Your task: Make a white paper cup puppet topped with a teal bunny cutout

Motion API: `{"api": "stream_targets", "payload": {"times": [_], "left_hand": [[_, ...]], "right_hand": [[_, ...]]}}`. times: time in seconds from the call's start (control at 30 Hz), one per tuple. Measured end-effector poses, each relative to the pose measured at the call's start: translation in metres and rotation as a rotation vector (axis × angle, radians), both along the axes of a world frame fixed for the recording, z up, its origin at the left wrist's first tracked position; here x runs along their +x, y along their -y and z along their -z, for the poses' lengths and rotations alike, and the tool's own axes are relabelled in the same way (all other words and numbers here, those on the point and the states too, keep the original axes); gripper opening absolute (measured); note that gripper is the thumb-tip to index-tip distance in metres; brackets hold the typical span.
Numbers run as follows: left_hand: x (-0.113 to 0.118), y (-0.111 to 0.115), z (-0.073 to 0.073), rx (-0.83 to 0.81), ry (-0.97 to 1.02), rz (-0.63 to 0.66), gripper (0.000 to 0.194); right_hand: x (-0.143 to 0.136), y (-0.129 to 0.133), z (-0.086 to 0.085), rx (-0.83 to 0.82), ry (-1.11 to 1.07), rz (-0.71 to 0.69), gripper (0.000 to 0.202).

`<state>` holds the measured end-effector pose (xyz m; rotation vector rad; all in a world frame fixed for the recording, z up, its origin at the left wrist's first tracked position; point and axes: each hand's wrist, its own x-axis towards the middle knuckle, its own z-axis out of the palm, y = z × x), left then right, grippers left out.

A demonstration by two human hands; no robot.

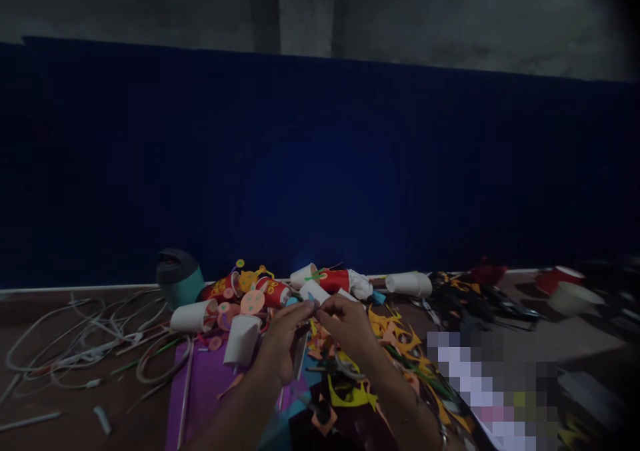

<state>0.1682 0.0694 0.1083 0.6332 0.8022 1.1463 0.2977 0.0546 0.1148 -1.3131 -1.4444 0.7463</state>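
White cables (75, 336): loosely coiled, at far left of my view.
Teal jug (185, 286): dark lid, standing by the blue partition (320, 171).
White paper cup (189, 318): lying on its side, just beside cut orange paper discs.
Purple sheet (205, 384): flat, a second white cup (242, 340) tilted over its upper part.
Orange face disc (253, 302): shaped and marked; I count its cutting as done.
Red printed cup (273, 292): on its side behind that disc.
My left hand (285, 336): fingers nearly straight and close together, tips at a small blue piece (311, 298).
The blue piece: raised between both hands' fingertips; material and finish too small to tell.
My right hand (350, 328): fingers curled inward, thumb and fingertips nearly closed at the same piece; which hand bears it, I cannot tell.
Yellow-orange offcuts (400, 334): spread by my right forearm; much cutting done, I judge, remainder unclear.
Nested white cups (407, 284): on their side.
Red bowl (560, 277): far right, blurred.
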Motion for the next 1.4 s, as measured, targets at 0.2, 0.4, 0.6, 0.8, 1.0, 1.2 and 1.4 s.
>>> {"api": "stream_targets", "payload": {"times": [0.2, 0.4, 0.6, 0.8, 1.0, 1.2, 1.4], "left_hand": [[-0.001, 0.0, 0.001, -0.034, 0.026, 0.031, 0.018], [-0.001, -0.001, 0.002, -0.032, 0.041, 0.044, 0.017], [-0.002, -0.001, 0.0, -0.02, 0.044, 0.054, 0.019], [-0.003, 0.001, -0.002, -0.001, 0.047, 0.064, 0.017], [-0.002, 0.006, -0.006, 0.02, 0.035, 0.033, 0.015], [-0.002, 0.009, -0.011, 0.088, -0.113, -0.008, 0.027], [-0.008, 0.001, -0.014, 0.322, -0.313, 0.01, 0.019]], "right_hand": [[0.0, 0.0, 0.0, 0.014, -0.008, 0.002, 0.013], [-0.001, 0.002, -0.003, 0.022, -0.027, -0.011, 0.012], [-0.001, 0.002, -0.003, 0.02, -0.038, 0.005, 0.012], [-0.001, 0.002, -0.003, -0.025, -0.119, -0.041, 0.011], [-0.002, 0.005, -0.006, -0.035, -0.177, -0.053, 0.014], [0.0, 0.005, -0.006, 0.03, -0.158, -0.093, 0.013], [0.004, 0.006, -0.007, 0.081, -0.131, -0.11, 0.012]]}}
